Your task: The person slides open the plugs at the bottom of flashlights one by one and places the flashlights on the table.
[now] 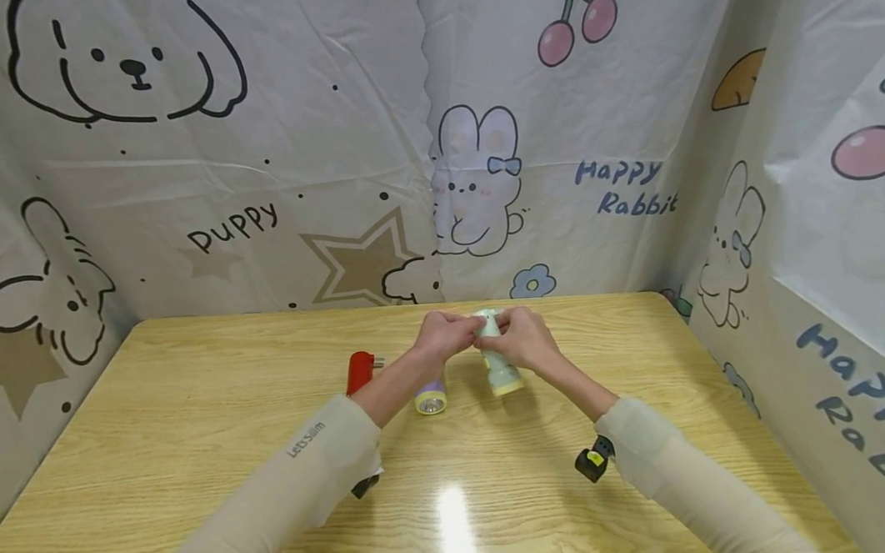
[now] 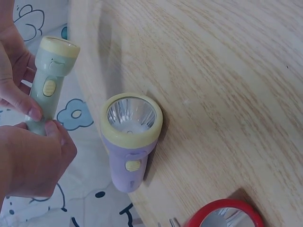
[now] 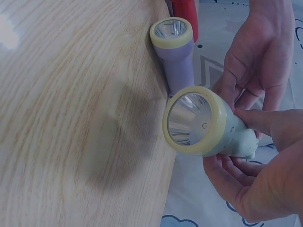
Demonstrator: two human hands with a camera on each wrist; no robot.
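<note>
Both hands hold a pale green flashlight (image 1: 503, 373) with a cream rim, lifted above the table. My left hand (image 1: 445, 335) pinches its tail end between thumb and finger. The right hand (image 1: 527, 339) grips the body near the tail, fingers curled round it. The right wrist view shows its unlit reflector (image 3: 189, 120) facing the camera. In the left wrist view a cream switch (image 2: 49, 88) shows on its side. Close by the left hand lies a purple flashlight (image 2: 129, 165) with a cream rim, partly hidden by the left forearm in the head view.
A red flashlight (image 1: 360, 371) with two metal plug prongs lies left of the purple one, partly behind the left forearm. The wooden table (image 1: 215, 389) ends at a printed cloth backdrop (image 1: 361, 147), with more cloth at both sides. Black wrist devices (image 1: 592, 463) show below the sleeves.
</note>
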